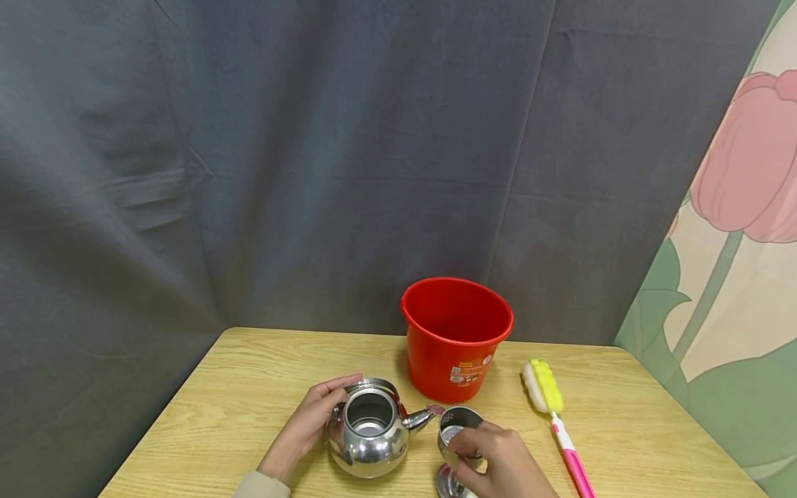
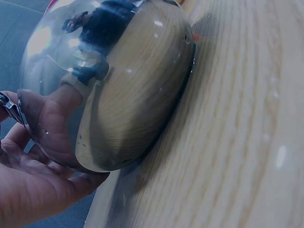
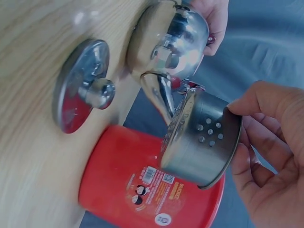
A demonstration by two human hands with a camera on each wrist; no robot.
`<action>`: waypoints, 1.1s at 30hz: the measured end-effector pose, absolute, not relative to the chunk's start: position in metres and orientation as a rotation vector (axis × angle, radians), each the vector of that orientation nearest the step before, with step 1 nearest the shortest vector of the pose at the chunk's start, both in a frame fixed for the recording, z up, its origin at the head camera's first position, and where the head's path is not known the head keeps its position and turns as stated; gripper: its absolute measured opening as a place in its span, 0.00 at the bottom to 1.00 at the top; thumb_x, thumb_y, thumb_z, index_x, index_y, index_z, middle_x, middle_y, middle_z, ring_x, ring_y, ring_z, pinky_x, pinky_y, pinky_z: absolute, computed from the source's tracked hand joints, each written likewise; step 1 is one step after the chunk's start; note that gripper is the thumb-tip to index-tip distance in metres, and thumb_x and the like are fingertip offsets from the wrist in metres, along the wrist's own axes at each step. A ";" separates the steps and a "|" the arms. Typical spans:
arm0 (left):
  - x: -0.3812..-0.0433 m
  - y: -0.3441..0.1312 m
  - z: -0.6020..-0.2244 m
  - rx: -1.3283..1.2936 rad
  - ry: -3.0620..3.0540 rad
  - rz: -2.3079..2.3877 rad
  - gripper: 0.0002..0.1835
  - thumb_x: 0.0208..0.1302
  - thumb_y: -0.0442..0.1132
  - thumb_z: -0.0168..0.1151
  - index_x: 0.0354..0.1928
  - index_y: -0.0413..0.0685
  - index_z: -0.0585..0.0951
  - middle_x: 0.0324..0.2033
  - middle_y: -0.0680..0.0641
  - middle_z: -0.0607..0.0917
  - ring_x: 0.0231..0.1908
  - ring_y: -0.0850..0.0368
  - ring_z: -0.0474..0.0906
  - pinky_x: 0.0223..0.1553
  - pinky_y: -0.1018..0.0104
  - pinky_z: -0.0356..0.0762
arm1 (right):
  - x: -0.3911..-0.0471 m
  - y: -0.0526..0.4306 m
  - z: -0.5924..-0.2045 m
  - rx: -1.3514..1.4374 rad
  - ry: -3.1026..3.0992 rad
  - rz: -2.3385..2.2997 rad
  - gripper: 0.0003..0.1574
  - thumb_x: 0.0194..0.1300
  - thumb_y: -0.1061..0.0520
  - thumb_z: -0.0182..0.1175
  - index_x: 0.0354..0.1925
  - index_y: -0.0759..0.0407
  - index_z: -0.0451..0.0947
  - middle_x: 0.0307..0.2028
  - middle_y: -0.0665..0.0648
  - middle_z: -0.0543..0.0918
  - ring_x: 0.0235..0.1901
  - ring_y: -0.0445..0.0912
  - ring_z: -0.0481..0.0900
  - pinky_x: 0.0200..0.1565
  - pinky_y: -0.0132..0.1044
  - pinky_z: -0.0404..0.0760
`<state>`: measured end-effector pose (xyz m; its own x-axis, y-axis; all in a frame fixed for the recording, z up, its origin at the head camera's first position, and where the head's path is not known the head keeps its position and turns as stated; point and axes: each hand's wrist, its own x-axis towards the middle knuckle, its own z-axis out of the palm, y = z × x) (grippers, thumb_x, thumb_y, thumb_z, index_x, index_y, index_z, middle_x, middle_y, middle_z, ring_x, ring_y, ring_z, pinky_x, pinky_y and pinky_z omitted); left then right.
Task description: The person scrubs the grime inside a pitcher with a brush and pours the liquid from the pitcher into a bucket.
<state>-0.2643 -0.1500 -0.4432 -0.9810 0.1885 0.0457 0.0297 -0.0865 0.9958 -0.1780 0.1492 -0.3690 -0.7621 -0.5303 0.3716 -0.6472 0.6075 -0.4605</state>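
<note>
A shiny steel teapot stands lidless on the table, its spout toward the right. My left hand holds it from the left, fingers at the handle side; in the left wrist view the thumb lies along the pot's round body. Above the table, beside the spout, my right hand pinches the rim of a steel strainer basket with small round holes in its wall and bottom. Below it the knobbed teapot lid lies on the table, partly covered by the right hand in the head view.
A red bucket stands behind the teapot and strainer. To the right lies a brush with a yellow and white sponge head and a pink and white handle. A grey curtain hangs behind the wooden table.
</note>
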 end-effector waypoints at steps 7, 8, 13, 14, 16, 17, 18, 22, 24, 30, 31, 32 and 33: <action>-0.265 -0.151 -0.444 0.245 2.052 2.227 0.25 0.56 0.33 0.51 0.58 0.36 0.74 0.60 0.43 0.74 0.64 0.45 0.61 0.65 0.49 0.52 | -0.178 0.158 -0.380 0.951 -2.561 0.857 0.09 0.49 0.60 0.69 0.28 0.47 0.80 0.24 0.36 0.77 0.25 0.30 0.70 0.25 0.28 0.74; -0.265 -0.150 -0.444 0.244 2.052 2.227 0.25 0.56 0.32 0.51 0.58 0.36 0.74 0.60 0.43 0.74 0.64 0.45 0.61 0.65 0.49 0.51 | -0.178 0.159 -0.381 0.952 -2.547 0.847 0.10 0.48 0.61 0.69 0.28 0.47 0.80 0.24 0.36 0.77 0.25 0.30 0.70 0.25 0.28 0.73; -0.263 -0.150 -0.442 0.229 2.055 2.227 0.25 0.57 0.32 0.51 0.59 0.36 0.74 0.60 0.43 0.74 0.64 0.46 0.62 0.64 0.49 0.52 | -0.178 0.166 -0.387 0.932 -2.503 0.817 0.12 0.45 0.64 0.69 0.26 0.48 0.79 0.24 0.35 0.77 0.25 0.29 0.70 0.24 0.27 0.73; -0.263 -0.150 -0.442 0.222 2.049 2.226 0.25 0.57 0.32 0.51 0.59 0.36 0.73 0.60 0.43 0.74 0.64 0.47 0.62 0.64 0.50 0.52 | -0.177 0.167 -0.387 0.917 -2.512 0.820 0.12 0.45 0.64 0.69 0.26 0.48 0.80 0.24 0.35 0.76 0.25 0.30 0.70 0.24 0.28 0.73; -0.263 -0.150 -0.441 0.221 2.053 2.227 0.25 0.57 0.32 0.51 0.59 0.36 0.73 0.60 0.42 0.74 0.64 0.47 0.62 0.64 0.50 0.53 | -0.177 0.169 -0.387 0.883 -2.544 0.827 0.11 0.45 0.64 0.69 0.26 0.49 0.80 0.23 0.35 0.76 0.24 0.30 0.70 0.24 0.28 0.74; -0.263 -0.150 -0.441 0.220 2.052 2.227 0.25 0.57 0.32 0.51 0.59 0.36 0.73 0.60 0.42 0.74 0.64 0.47 0.62 0.65 0.50 0.52 | -0.176 0.170 -0.387 0.863 -2.571 0.834 0.10 0.46 0.63 0.69 0.26 0.49 0.80 0.23 0.35 0.76 0.24 0.30 0.70 0.24 0.29 0.74; -0.263 -0.150 -0.441 0.223 2.055 2.228 0.25 0.57 0.32 0.51 0.59 0.36 0.73 0.60 0.42 0.74 0.64 0.47 0.62 0.65 0.50 0.52 | -0.176 0.171 -0.387 0.841 -2.602 0.842 0.10 0.46 0.63 0.69 0.27 0.49 0.80 0.23 0.35 0.76 0.24 0.31 0.70 0.24 0.29 0.74; -0.263 -0.149 -0.442 0.222 2.068 2.231 0.25 0.57 0.32 0.51 0.59 0.36 0.74 0.60 0.42 0.74 0.64 0.47 0.62 0.64 0.50 0.52 | -0.176 0.176 -0.389 0.779 -2.687 0.851 0.07 0.49 0.59 0.69 0.28 0.49 0.80 0.23 0.36 0.77 0.24 0.30 0.71 0.25 0.28 0.74; -0.264 -0.149 -0.443 0.228 2.062 2.229 0.25 0.57 0.32 0.51 0.59 0.36 0.74 0.60 0.42 0.74 0.64 0.47 0.62 0.65 0.50 0.52 | -0.176 0.179 -0.391 0.732 -2.738 0.843 0.06 0.50 0.59 0.68 0.28 0.49 0.80 0.23 0.35 0.77 0.24 0.30 0.70 0.25 0.28 0.74; -0.265 -0.150 -0.445 0.241 2.039 2.221 0.26 0.57 0.32 0.51 0.60 0.35 0.72 0.61 0.42 0.73 0.65 0.46 0.59 0.65 0.49 0.51 | -0.174 0.191 -0.397 0.670 -2.827 0.783 0.08 0.50 0.60 0.67 0.29 0.49 0.80 0.23 0.36 0.76 0.23 0.29 0.70 0.25 0.28 0.74; -0.265 -0.150 -0.445 0.239 2.041 2.221 0.25 0.57 0.32 0.51 0.60 0.36 0.73 0.61 0.42 0.73 0.65 0.46 0.59 0.65 0.49 0.50 | -0.174 0.192 -0.398 0.667 -2.831 0.771 0.08 0.50 0.60 0.67 0.29 0.49 0.80 0.23 0.35 0.76 0.23 0.29 0.70 0.25 0.28 0.74; -0.265 -0.149 -0.444 0.235 2.045 2.224 0.25 0.57 0.32 0.51 0.59 0.36 0.73 0.61 0.43 0.73 0.65 0.46 0.60 0.65 0.49 0.50 | -0.173 0.194 -0.399 0.666 -2.835 0.754 0.08 0.50 0.60 0.67 0.29 0.48 0.80 0.23 0.35 0.76 0.23 0.28 0.70 0.25 0.28 0.74; -0.265 -0.149 -0.444 0.234 2.047 2.227 0.25 0.57 0.32 0.51 0.59 0.36 0.73 0.60 0.42 0.73 0.65 0.46 0.60 0.65 0.48 0.50 | -0.173 0.195 -0.400 0.664 -2.838 0.742 0.08 0.50 0.60 0.67 0.29 0.48 0.80 0.23 0.35 0.75 0.24 0.28 0.70 0.25 0.28 0.73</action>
